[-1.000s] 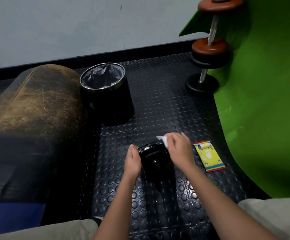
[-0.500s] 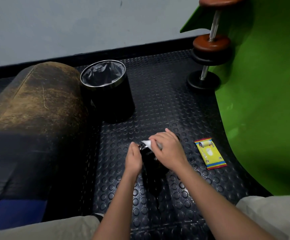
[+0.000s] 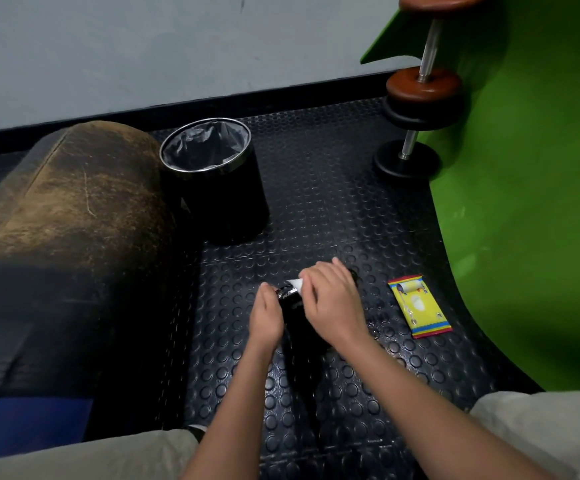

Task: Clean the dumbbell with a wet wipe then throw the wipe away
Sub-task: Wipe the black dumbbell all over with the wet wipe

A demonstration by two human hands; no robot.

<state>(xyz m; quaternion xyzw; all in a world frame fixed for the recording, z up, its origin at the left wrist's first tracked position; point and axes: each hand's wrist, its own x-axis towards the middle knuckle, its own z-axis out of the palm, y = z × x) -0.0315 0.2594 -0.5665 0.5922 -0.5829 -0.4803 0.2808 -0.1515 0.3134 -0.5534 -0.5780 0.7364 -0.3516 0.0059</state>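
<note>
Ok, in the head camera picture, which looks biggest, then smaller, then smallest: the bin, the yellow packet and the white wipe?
1. The bin looks biggest, though it sits farthest away.
2. The yellow packet.
3. The white wipe looks smallest, but the right hand covers most of it, so its full size is hidden.

Bin (image 3: 212,174) behind dumbbell (image 3: 293,306), wipe pack (image 3: 419,306) to its right, on mat (image 3: 333,209).

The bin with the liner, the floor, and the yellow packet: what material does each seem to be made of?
The bin looks like black metal or plastic with a shiny chrome-like rim, holding a thin crinkled grey plastic liner. The floor looks like black rubber matting, semi-gloss, with raised round studs. The yellow packet looks like glossy printed plastic film; it reflects light.
</note>
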